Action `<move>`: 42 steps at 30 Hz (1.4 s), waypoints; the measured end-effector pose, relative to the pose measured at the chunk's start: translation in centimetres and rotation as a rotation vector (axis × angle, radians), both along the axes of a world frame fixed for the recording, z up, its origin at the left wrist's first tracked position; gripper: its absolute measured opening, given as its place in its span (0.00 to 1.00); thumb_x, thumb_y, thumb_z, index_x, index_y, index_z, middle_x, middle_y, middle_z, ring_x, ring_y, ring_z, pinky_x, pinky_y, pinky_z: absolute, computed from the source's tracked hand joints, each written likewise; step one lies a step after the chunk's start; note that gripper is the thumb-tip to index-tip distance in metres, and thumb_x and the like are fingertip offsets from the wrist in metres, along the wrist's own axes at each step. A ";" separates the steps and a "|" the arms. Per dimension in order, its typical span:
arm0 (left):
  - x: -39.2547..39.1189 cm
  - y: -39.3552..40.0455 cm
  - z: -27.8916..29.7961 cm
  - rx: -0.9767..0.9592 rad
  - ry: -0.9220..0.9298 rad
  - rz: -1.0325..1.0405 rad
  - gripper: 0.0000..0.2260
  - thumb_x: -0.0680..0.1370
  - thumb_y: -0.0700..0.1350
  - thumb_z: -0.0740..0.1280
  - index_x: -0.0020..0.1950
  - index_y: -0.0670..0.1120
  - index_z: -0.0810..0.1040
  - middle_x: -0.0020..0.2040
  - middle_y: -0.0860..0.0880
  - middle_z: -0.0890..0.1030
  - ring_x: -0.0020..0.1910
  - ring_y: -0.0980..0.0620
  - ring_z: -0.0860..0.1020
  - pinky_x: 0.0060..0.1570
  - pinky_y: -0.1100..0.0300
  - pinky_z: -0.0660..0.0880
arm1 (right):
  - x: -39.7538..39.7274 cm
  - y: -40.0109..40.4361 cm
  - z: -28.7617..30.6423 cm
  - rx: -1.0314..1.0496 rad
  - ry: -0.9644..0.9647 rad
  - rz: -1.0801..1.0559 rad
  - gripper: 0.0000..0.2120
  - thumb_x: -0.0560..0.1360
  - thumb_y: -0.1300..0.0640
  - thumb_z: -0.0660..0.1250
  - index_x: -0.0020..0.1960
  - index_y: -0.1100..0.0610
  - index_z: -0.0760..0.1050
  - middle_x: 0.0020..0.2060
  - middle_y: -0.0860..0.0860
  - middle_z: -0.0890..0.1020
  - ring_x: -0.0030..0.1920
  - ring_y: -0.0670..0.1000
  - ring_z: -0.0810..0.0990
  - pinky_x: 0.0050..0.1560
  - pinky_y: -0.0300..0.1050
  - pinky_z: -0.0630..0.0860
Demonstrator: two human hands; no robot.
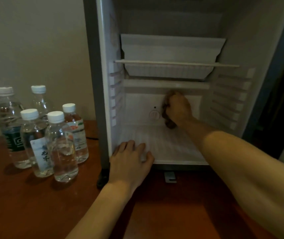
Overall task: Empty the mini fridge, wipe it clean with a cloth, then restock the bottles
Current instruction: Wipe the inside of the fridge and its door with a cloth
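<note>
The mini fridge point(103, 83) stands open in front of me, its white inside holding no bottles. Deep in the lower compartment, my right hand point(179, 107) grips a crumpled brown cloth point(168, 119) against the back wall, just right of the round thermostat dial point(154, 115). My left hand point(131, 157) rests on the front left lip of the fridge floor, fingers spread and bent over the edge. Several clear water bottles point(60, 145) with white caps stand upright in a cluster on the wooden tabletop point(25, 204), left of the fridge.
A white drip tray point(170, 49) sits on a wire shelf point(175, 63) in the upper half of the fridge. Ribbed shelf slots line both side walls. The fridge door edge point(275, 66) stands open at right. A beige wall lies behind the bottles.
</note>
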State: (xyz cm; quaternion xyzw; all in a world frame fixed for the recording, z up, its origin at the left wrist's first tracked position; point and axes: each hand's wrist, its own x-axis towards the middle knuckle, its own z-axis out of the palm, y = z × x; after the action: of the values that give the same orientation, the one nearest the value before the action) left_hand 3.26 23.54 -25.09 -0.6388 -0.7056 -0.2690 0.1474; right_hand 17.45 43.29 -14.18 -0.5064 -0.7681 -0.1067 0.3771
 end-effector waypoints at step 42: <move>-0.1 -1.1 0.4 -0.154 0.068 0.019 0.35 0.76 0.68 0.38 0.78 0.60 0.66 0.77 0.51 0.68 0.75 0.49 0.67 0.73 0.54 0.64 | 5.9 -3.1 -5.2 -0.357 0.001 -0.116 0.15 0.73 0.47 0.69 0.50 0.57 0.82 0.51 0.57 0.82 0.49 0.59 0.81 0.44 0.44 0.75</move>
State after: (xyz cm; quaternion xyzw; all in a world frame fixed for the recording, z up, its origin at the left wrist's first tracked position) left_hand 3.21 22.47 -24.69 -0.6502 -0.7248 -0.1909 0.1243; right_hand 23.31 40.19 -19.42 -0.6087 -0.7442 0.0102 0.2747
